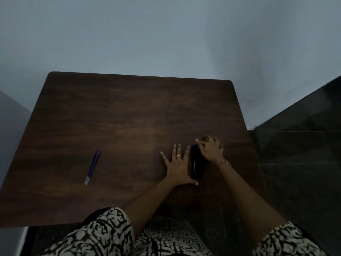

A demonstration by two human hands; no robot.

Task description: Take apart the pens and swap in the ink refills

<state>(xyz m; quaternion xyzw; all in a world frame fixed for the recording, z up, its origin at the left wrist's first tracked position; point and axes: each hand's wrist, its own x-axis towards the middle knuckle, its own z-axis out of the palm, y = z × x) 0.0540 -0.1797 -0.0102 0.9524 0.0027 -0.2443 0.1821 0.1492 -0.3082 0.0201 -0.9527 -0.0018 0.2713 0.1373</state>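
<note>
While two slim blue ink refills (93, 165) lie untouched well left of the dark oblong pen case (196, 163) on the brown wooden desk (118, 115), the left hand (178, 168) rests flat beside the case, fingers spread, and the right hand's (210, 149) fingers curl over its far end, so the swap seems barely begun.

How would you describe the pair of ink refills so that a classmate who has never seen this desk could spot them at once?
Start at the dark wooden table and look to its left side, far from both hands. Two thin blue ink refills lie there side by side, touching. They are slender with pale ends, unlike the thick dark pens between the hands.
</note>
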